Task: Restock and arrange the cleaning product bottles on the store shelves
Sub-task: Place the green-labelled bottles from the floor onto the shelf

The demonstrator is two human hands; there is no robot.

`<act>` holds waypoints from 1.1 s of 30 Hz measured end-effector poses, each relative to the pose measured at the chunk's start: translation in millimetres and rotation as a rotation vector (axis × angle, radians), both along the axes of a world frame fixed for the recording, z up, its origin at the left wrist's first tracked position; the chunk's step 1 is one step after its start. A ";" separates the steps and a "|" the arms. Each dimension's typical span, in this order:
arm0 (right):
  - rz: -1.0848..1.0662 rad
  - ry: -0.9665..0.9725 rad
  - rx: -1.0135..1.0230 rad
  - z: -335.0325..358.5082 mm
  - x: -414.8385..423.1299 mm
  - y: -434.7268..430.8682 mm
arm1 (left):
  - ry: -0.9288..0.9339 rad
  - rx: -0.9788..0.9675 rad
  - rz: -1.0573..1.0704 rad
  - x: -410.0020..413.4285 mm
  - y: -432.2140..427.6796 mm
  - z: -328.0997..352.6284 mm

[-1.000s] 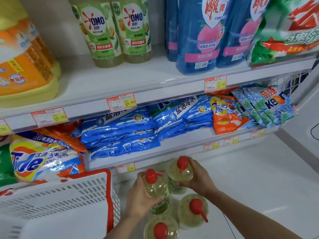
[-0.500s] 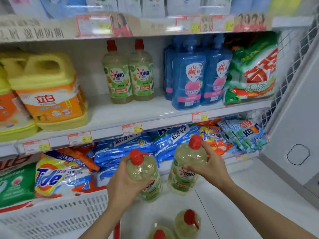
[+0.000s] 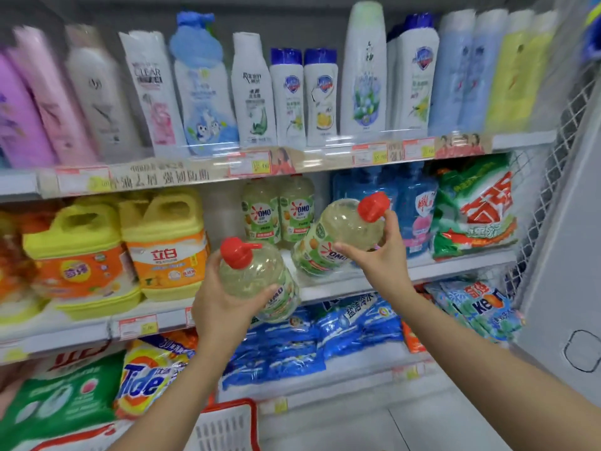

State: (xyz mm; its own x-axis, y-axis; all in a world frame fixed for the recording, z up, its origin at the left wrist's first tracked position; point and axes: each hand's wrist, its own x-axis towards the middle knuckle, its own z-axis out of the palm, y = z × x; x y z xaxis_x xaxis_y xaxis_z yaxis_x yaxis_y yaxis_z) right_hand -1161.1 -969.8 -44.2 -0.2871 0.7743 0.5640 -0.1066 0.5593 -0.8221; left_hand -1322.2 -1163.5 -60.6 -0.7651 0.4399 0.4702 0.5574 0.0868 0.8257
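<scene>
My left hand (image 3: pixel 221 304) grips a clear OMO bottle (image 3: pixel 260 278) with a red cap, held just in front of the middle shelf's edge. My right hand (image 3: pixel 380 255) holds a second OMO bottle (image 3: pixel 338 236) near its neck, tilted with its red cap up to the right and its base over the middle shelf (image 3: pixel 455 268). Two matching OMO bottles (image 3: pixel 278 211) stand upright at the back of that shelf, behind the tilted one.
Yellow detergent jugs (image 3: pixel 166 242) stand left of the OMO bottles, blue bottles (image 3: pixel 419 209) and a green detergent bag (image 3: pixel 478 206) to the right. Shampoo bottles (image 3: pixel 253 92) fill the top shelf. Detergent bags lie below. A white basket with red rim (image 3: pixel 227 424) sits low.
Both hands have lifted their bottles from near the floor up to the middle shelf. The right bottle now tilts over the shelf. The view has swung upward.
</scene>
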 end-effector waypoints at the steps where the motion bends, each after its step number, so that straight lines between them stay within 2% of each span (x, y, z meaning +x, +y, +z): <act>1: -0.002 0.033 -0.024 -2.1 -10.2 2.0 | -0.010 0.023 0.004 -4.7 0.2 0.4; 7: -0.073 0.166 -0.244 -12.2 -63.2 28.0 | -0.054 0.142 0.008 -31.7 2.7 5.9; 13: -0.096 -0.002 -0.280 -0.8 -103.1 62.9 | -0.105 0.151 0.008 -52.9 9.1 8.7; 22: -0.174 -0.349 -0.107 24.5 -152.6 96.5 | -0.102 0.197 -0.007 -71.4 17.3 19.7; 28: -0.059 -0.356 -0.065 17.0 -148.4 104.9 | -0.098 0.251 -0.014 -73.0 24.9 21.8; 33: -0.064 -0.409 -0.005 -3.8 -137.8 88.8 | -0.084 0.258 0.004 -72.5 41.0 14.0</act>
State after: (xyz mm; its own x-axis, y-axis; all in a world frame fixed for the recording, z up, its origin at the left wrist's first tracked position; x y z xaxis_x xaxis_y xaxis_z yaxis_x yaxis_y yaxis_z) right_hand -1298.9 -881.0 -48.0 -0.4377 0.8001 0.4102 0.2641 0.5505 -0.7920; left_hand -1394.7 -1122.6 -46.6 -0.8076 0.3108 0.5012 0.4862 -0.1300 0.8641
